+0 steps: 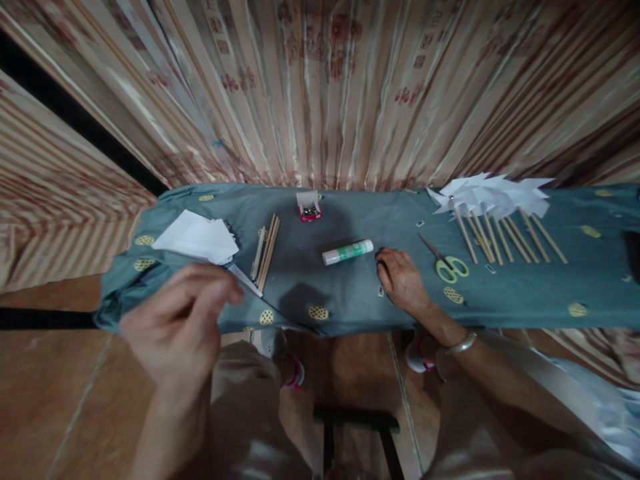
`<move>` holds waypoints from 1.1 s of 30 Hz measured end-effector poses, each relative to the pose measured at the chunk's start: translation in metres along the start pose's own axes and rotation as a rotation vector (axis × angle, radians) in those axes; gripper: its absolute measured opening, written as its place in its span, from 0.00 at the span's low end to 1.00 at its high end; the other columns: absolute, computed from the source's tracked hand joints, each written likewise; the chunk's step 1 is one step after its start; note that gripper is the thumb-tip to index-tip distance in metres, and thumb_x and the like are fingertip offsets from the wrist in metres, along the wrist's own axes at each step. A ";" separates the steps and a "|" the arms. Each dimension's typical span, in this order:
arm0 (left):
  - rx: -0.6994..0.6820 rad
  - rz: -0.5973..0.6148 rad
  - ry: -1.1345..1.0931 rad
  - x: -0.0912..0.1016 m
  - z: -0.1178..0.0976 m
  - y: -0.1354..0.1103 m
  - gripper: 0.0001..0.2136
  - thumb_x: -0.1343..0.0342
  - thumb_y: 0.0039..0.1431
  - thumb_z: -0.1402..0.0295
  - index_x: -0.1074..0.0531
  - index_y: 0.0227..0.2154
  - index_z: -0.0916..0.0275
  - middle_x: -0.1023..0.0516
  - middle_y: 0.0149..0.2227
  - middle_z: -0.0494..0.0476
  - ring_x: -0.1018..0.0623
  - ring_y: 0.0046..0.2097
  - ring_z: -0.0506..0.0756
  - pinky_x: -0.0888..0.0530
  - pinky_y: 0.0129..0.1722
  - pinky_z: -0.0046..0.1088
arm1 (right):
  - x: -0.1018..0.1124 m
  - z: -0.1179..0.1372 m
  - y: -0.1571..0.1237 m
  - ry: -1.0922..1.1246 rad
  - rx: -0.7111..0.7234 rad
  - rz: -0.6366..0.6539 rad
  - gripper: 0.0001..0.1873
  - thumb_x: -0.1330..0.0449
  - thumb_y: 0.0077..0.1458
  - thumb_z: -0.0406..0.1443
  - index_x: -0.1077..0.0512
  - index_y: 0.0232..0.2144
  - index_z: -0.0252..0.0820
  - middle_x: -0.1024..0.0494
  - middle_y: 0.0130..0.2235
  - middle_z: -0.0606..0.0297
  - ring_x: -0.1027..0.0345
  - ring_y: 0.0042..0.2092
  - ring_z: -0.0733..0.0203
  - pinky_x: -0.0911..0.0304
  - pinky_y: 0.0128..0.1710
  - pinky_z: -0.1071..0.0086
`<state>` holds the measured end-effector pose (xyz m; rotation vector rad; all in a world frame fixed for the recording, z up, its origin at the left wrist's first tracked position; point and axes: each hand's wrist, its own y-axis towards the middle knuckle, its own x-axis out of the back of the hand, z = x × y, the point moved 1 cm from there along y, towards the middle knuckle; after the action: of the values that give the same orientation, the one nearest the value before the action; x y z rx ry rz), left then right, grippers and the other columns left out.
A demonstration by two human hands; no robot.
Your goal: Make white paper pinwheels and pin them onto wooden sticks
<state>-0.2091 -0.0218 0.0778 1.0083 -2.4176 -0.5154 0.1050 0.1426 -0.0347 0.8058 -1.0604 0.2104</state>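
My left hand (177, 323) is raised near the table's front left, fingers pinched on a white folded paper piece (244, 280) that pokes out to the right. My right hand (403, 280) rests palm down on the blue-green tablecloth (350, 293), fingers curled, holding nothing that I can see. A white and green glue stick (347, 252) lies just left of that hand. Green-handled scissors (447, 263) lie just to its right.
A stack of white paper squares (197, 237) lies at the left. A few wooden sticks (267, 252) lie beside it. A small red box of pins (309, 207) stands at the back. Several paper pinwheels on sticks (495, 213) lie at the right. A striped curtain (320, 87) hangs behind.
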 end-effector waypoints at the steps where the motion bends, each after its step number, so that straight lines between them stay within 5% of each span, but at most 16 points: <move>1: -0.053 -0.037 0.015 -0.003 0.002 0.020 0.12 0.40 0.56 0.62 0.27 0.19 0.58 0.27 0.23 0.48 0.28 0.27 0.52 0.31 0.32 0.36 | 0.000 0.000 0.000 -0.003 -0.002 0.000 0.13 0.52 0.64 0.33 0.29 0.44 0.39 0.23 0.46 0.49 0.31 0.48 0.47 0.35 0.52 0.51; 5: -0.038 0.095 0.330 -0.012 0.052 0.063 0.09 0.37 0.51 0.59 0.23 0.30 0.59 0.22 0.34 0.52 0.25 0.45 0.60 0.32 0.49 0.44 | 0.000 -0.001 -0.001 -0.001 -0.007 0.011 0.13 0.52 0.64 0.34 0.29 0.45 0.39 0.23 0.47 0.50 0.31 0.48 0.48 0.36 0.52 0.51; 8: -0.056 0.153 0.449 -0.013 0.092 0.064 0.11 0.37 0.51 0.59 0.22 0.33 0.59 0.22 0.44 0.57 0.28 0.53 0.64 0.35 0.57 0.47 | 0.001 -0.001 -0.001 0.005 -0.005 0.010 0.13 0.52 0.64 0.34 0.29 0.45 0.37 0.23 0.47 0.49 0.31 0.48 0.47 0.36 0.53 0.52; 11: -0.029 0.208 0.534 -0.016 0.111 0.061 0.10 0.37 0.48 0.64 0.23 0.35 0.59 0.24 0.47 0.61 0.29 0.54 0.66 0.34 0.58 0.47 | 0.001 0.000 -0.001 0.003 -0.007 0.015 0.14 0.52 0.64 0.34 0.28 0.45 0.37 0.23 0.47 0.48 0.32 0.48 0.47 0.35 0.53 0.52; 33: 0.042 0.240 0.375 -0.011 0.114 0.066 0.09 0.40 0.53 0.61 0.22 0.29 0.62 0.20 0.38 0.58 0.23 0.46 0.62 0.30 0.54 0.45 | 0.003 -0.001 -0.001 0.018 -0.017 0.038 0.14 0.52 0.65 0.34 0.29 0.45 0.38 0.24 0.48 0.48 0.32 0.48 0.47 0.36 0.53 0.51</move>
<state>-0.3015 0.0479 0.0139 0.7393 -2.1757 -0.1733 0.1078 0.1418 -0.0335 0.7680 -1.0598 0.2402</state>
